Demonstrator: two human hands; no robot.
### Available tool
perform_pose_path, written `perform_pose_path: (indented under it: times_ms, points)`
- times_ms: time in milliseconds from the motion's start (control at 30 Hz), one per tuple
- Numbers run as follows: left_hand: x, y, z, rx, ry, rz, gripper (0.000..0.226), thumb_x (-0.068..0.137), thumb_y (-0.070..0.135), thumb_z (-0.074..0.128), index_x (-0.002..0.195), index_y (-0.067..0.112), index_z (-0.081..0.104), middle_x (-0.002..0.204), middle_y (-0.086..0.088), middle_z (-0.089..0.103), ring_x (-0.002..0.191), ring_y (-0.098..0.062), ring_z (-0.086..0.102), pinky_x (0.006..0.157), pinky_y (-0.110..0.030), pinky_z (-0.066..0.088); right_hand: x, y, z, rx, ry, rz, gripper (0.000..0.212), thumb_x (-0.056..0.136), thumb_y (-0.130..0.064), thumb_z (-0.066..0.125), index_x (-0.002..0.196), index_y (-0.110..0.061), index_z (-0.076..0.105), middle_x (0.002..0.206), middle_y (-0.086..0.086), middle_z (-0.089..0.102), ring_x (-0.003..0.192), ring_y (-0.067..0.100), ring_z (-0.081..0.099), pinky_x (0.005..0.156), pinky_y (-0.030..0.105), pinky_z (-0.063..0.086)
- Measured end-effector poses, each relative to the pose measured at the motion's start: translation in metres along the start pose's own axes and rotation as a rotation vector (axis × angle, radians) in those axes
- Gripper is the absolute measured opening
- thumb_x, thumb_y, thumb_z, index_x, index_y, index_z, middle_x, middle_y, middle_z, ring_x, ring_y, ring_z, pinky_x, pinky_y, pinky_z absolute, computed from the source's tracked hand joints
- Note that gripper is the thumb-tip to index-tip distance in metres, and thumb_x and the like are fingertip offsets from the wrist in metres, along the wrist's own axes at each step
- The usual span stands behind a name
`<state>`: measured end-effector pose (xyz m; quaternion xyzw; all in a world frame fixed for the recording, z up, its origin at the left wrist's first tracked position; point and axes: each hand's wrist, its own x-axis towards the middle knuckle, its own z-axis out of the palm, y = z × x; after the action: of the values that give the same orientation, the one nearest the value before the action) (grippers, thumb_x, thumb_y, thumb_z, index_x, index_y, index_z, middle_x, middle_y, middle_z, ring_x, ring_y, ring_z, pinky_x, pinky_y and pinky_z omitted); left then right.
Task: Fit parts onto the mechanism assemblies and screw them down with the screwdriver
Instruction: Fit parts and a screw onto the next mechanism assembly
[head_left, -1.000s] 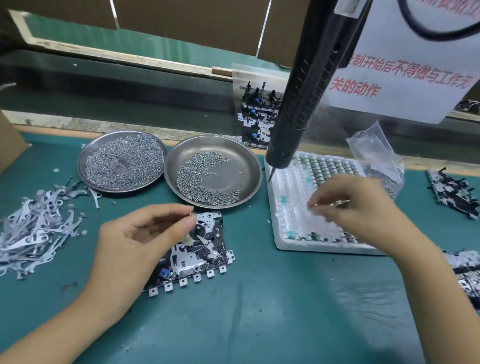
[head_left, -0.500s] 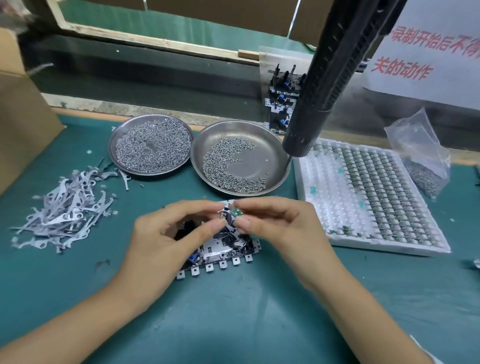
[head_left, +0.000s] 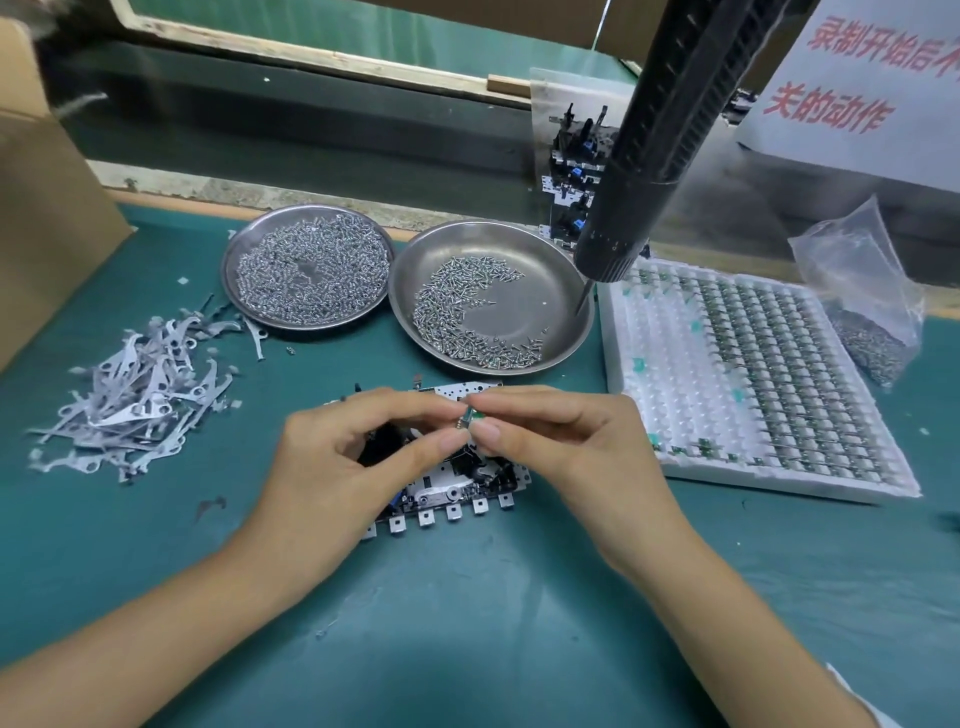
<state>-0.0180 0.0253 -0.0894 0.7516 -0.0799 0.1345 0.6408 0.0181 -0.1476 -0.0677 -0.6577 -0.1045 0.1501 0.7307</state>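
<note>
- Small green-and-metal part (head_left: 470, 417): pinched between the fingertips of both hands, held just above the assembly at the centre of the view; its finer detail is too small to tell.
- Flat metal-and-black mechanism assembly (head_left: 457, 488): lies on the green worktop (head_left: 519, 613) beneath the hands, a row of square silver tabs along its near edge.
- Left hand (head_left: 353, 457): thumb and forefinger curled inward, their tips closed on the left side of the part.
- Right hand (head_left: 566, 447): thumb and forefinger closed on the right side of the part; the remaining fingers are loosely bent.
- Black electric screwdriver (head_left: 654, 135): hangs tilted from above, its thin bit over the right rim of the nearer dish; neither hand touches it.
- Round steel dish with a partial heap of screws (head_left: 550, 280): beyond the assembly, touching a second round steel dish filled with screws (head_left: 231, 260) at its left.
- White moulded tray of small parts in rows (head_left: 618, 364): right of the dishes, a clear plastic bag (head_left: 852, 270) at its far corner.
- Loose pile of flat grey metal levers (head_left: 135, 395): on the worktop at left, near a brown cardboard box (head_left: 47, 208).
</note>
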Motion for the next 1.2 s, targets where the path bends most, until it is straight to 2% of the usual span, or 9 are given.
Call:
perform_pose_path:
  times_ms: [133, 233, 333, 433, 567, 667, 800, 1034, 1200]
  points:
    - [0.001, -0.001, -0.001, 0.061, -0.019, 0.048, 0.02, 0.076, 0.03, 0.074, 0.095, 0.035, 0.073, 0.091, 0.015, 0.072, 0.085, -0.006, 0.067, 0.079, -0.014, 0.048, -0.001, 0.001, 0.001, -0.053, -0.009, -0.041, 0.02, 0.07, -0.017, 0.074, 0.09, -0.017, 0.077, 0.091, 0.003, 0.075, 0.085, 0.016, 0.07, 0.075, 0.023, 0.055]
    - [0.002, 0.0, -0.002, 0.148, 0.007, 0.132, 0.017, 0.076, 0.029, 0.076, 0.093, 0.03, 0.074, 0.092, 0.012, 0.068, 0.087, -0.008, 0.065, 0.081, -0.015, 0.046, -0.002, 0.002, 0.001, -0.125, -0.038, -0.106, 0.02, 0.078, -0.01, 0.073, 0.095, -0.021, 0.076, 0.094, 0.0, 0.075, 0.089, 0.013, 0.069, 0.077, 0.023, 0.054]
    - [0.003, 0.004, -0.004, 0.234, 0.049, 0.166, 0.025, 0.073, 0.033, 0.077, 0.096, 0.034, 0.067, 0.092, 0.015, 0.063, 0.088, -0.003, 0.061, 0.082, -0.011, 0.042, -0.003, 0.004, 0.001, -0.216, -0.067, -0.193, 0.019, 0.082, -0.008, 0.07, 0.097, -0.018, 0.076, 0.096, -0.004, 0.073, 0.093, 0.011, 0.067, 0.078, 0.021, 0.052]
    - [0.002, 0.006, -0.007, 0.284, 0.049, 0.156, 0.028, 0.069, 0.038, 0.075, 0.094, 0.037, 0.063, 0.093, 0.017, 0.061, 0.089, 0.001, 0.058, 0.084, -0.009, 0.039, -0.004, 0.006, 0.001, -0.357, -0.058, -0.292, 0.02, 0.08, -0.011, 0.071, 0.099, -0.018, 0.074, 0.094, -0.006, 0.074, 0.095, 0.014, 0.065, 0.084, 0.029, 0.052]
    - [-0.005, 0.005, -0.014, 0.346, 0.01, 0.143, 0.034, 0.068, 0.044, 0.075, 0.099, 0.035, 0.062, 0.097, 0.015, 0.06, 0.089, -0.001, 0.059, 0.088, -0.024, 0.044, -0.005, 0.012, 0.002, -0.553, -0.069, -0.436, 0.018, 0.079, -0.013, 0.072, 0.096, -0.017, 0.074, 0.093, -0.011, 0.071, 0.091, 0.006, 0.061, 0.084, 0.023, 0.047]
    - [-0.01, 0.004, -0.019, 0.336, -0.038, 0.115, 0.031, 0.072, 0.044, 0.068, 0.102, 0.037, 0.06, 0.1, 0.016, 0.06, 0.091, -0.003, 0.06, 0.087, -0.023, 0.045, -0.006, 0.021, 0.004, -0.689, -0.063, -0.551, 0.015, 0.078, -0.011, 0.073, 0.092, -0.013, 0.077, 0.092, -0.004, 0.071, 0.084, 0.017, 0.06, 0.08, 0.025, 0.046]
    - [-0.011, 0.004, -0.022, 0.273, -0.028, 0.079, 0.016, 0.084, 0.036, 0.058, 0.099, 0.033, 0.064, 0.097, 0.015, 0.061, 0.093, -0.004, 0.059, 0.086, -0.013, 0.04, -0.007, 0.029, 0.003, -0.856, -0.104, -0.68, 0.013, 0.077, -0.011, 0.075, 0.09, -0.011, 0.078, 0.092, 0.0, 0.073, 0.077, 0.024, 0.056, 0.074, 0.04, 0.049]
    - [-0.013, 0.004, -0.021, 0.269, -0.019, 0.031, 0.019, 0.088, 0.034, 0.048, 0.096, 0.032, 0.065, 0.092, 0.011, 0.064, 0.093, -0.012, 0.059, 0.085, -0.022, 0.043, -0.005, 0.033, 0.004, -0.937, -0.113, -0.74, 0.009, 0.078, -0.014, 0.074, 0.086, -0.014, 0.078, 0.093, -0.003, 0.073, 0.077, 0.023, 0.056, 0.075, 0.041, 0.047]
    - [-0.014, 0.005, -0.019, 0.31, -0.033, 0.055, 0.018, 0.088, 0.034, 0.047, 0.095, 0.034, 0.063, 0.096, 0.015, 0.064, 0.094, -0.008, 0.059, 0.087, -0.031, 0.044, -0.004, 0.033, 0.004, -0.952, -0.118, -0.762, 0.008, 0.078, -0.013, 0.075, 0.086, -0.013, 0.078, 0.094, -0.004, 0.073, 0.077, 0.022, 0.055, 0.076, 0.038, 0.046]
